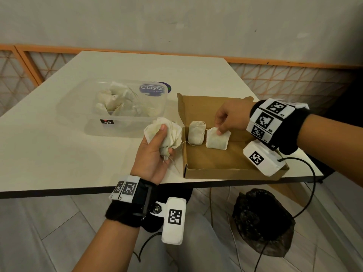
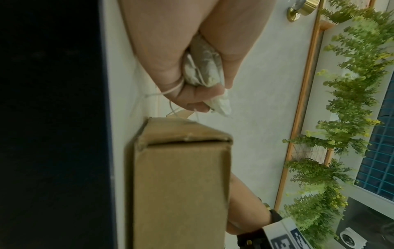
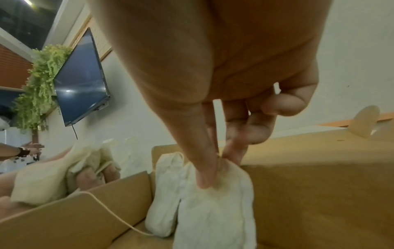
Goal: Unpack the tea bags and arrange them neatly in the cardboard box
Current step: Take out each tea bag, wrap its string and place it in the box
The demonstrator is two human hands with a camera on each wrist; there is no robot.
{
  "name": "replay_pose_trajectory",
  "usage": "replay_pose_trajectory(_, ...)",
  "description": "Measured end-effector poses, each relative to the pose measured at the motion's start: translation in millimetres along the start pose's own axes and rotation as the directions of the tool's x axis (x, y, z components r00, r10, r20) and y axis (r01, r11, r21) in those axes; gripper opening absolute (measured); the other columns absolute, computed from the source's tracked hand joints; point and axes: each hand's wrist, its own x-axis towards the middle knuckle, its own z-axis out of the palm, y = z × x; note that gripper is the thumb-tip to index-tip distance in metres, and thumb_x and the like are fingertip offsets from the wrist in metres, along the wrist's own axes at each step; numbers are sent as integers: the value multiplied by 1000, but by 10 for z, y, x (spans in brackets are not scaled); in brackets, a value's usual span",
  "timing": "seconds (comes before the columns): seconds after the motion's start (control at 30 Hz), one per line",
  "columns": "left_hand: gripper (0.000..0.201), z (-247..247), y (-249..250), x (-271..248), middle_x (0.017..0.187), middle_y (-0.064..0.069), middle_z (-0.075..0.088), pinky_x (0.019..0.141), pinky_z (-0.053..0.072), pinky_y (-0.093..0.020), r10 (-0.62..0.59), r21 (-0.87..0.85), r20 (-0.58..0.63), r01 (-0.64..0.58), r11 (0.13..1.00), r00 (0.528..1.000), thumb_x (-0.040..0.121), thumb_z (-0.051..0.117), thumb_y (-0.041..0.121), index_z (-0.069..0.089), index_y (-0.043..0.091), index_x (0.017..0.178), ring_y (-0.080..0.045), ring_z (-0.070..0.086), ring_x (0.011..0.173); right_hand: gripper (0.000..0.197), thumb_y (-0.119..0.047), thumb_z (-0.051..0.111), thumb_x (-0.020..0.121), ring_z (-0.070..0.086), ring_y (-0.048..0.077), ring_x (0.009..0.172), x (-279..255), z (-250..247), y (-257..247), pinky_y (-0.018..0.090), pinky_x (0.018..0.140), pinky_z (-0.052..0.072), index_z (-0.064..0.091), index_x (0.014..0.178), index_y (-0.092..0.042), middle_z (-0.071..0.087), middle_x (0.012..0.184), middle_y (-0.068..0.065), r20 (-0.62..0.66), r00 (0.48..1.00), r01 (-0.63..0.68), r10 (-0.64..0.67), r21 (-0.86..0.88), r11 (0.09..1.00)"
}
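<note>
An open brown cardboard box lies on the white table near its front edge. One pale tea bag lies flat in the box's left part. My right hand pinches the top of a second tea bag beside it, inside the box; the pinch shows in the right wrist view on that tea bag. My left hand grips a bunch of tea bags just left of the box, with strings trailing. In the left wrist view the bunch is squeezed in the palm.
A clear plastic tub with several more tea bags stands behind the left hand. A black bag and cables lie on the floor below the table edge. An orange lattice rail runs behind the table.
</note>
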Motion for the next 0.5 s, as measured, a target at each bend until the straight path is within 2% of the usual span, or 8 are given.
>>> replay_pose_trajectory(0.03,31,-6,-2,5,99,-7,59,40,40,-14,2,-4,6,-2,1000,1000,91,55,26,53,14,119,-4,54,51,11,-24,72,77,52,11,79,-4,0,-1,20,60,37,63,83,-20,57,76,-9,-16,1000,7,-7,4,1000)
replay_pose_trajectory(0.1,32,-21,-10,16,100,-7,59,40,41,-14,2,-9,16,-2,1000,1000,91,56,26,52,14,120,-4,54,51,10,-21,72,77,52,12,76,3,2,3,19,58,35,63,81,-19,54,70,-11,-22,999,26,-25,11,1000)
replay_pose_trajectory(0.3,44,-26,-11,26,100,-7,59,40,41,-14,-1,-9,33,1,1000,999,85,59,31,52,14,124,-5,56,52,15,-24,72,78,48,7,69,22,-36,-23,18,56,32,64,89,-16,52,69,-12,-31,999,-11,11,-6,1000)
replay_pose_trajectory(0.4,48,-23,7,19,95,-4,58,38,39,-14,-34,0,34,34,999,999,83,57,44,53,17,122,-5,54,48,22,-30,71,78,45,4,65,-33,-175,-100,19,55,31,65,92,-14,52,71,-10,-156,988,5,-2,18,1000)
replay_pose_trajectory(0.5,44,-32,4,36,88,-6,55,37,37,-15,-64,-3,-5,64,998,998,93,46,51,55,17,120,-8,47,45,22,-36,69,79,46,4,66,-147,-272,-357,19,58,35,65,89,-17,54,73,-9,-264,958,153,-111,142,978)
